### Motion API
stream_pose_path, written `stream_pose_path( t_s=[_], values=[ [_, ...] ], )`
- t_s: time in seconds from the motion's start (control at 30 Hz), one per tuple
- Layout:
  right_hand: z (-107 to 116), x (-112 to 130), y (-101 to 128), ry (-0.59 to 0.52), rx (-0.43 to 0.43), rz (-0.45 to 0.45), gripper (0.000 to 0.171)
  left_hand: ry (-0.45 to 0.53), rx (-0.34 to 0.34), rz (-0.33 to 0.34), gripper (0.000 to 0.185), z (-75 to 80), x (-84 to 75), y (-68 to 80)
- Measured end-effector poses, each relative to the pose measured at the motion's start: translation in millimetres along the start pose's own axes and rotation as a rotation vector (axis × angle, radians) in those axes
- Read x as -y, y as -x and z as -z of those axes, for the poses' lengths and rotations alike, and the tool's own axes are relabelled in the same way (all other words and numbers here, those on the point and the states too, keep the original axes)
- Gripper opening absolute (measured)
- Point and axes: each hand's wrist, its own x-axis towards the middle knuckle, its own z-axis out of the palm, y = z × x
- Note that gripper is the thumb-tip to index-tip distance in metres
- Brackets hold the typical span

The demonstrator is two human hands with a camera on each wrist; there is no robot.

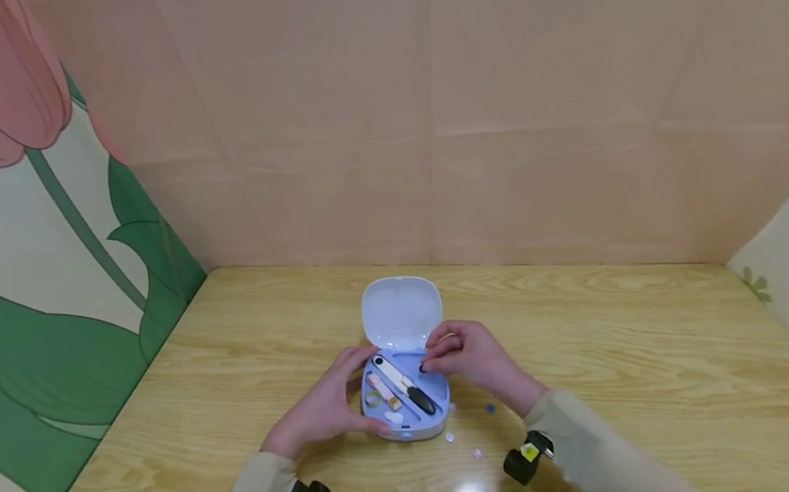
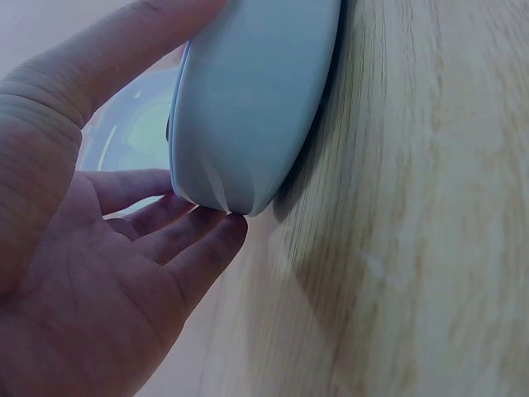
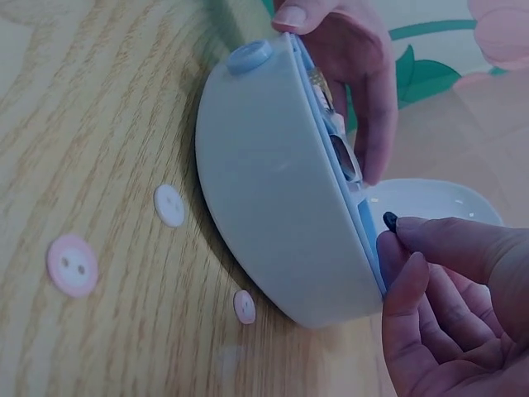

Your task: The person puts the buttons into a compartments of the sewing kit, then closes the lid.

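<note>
Lid wide open; right hand pinches dark piece near box rim.

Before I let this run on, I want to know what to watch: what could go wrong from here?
The right grip pinches a very small dark piece, which could slip and perhaps land outside the case. The small blue piece lies loose near the right sleeve, which might brush it away. If the left grip pushes the case along the table, it might knock the white button close by its front.
</note>
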Motion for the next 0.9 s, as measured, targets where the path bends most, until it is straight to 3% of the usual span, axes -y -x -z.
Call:
stream_pose_path(
  t_s=[0.9],
  values=[
    [-5.3, 9.0, 1.1, 0.139, 0.008, 0.015, 0.021, -0.001, 0.004, -0.024, 0.101, -1.3, -0.5, 0.4]
  ],
)
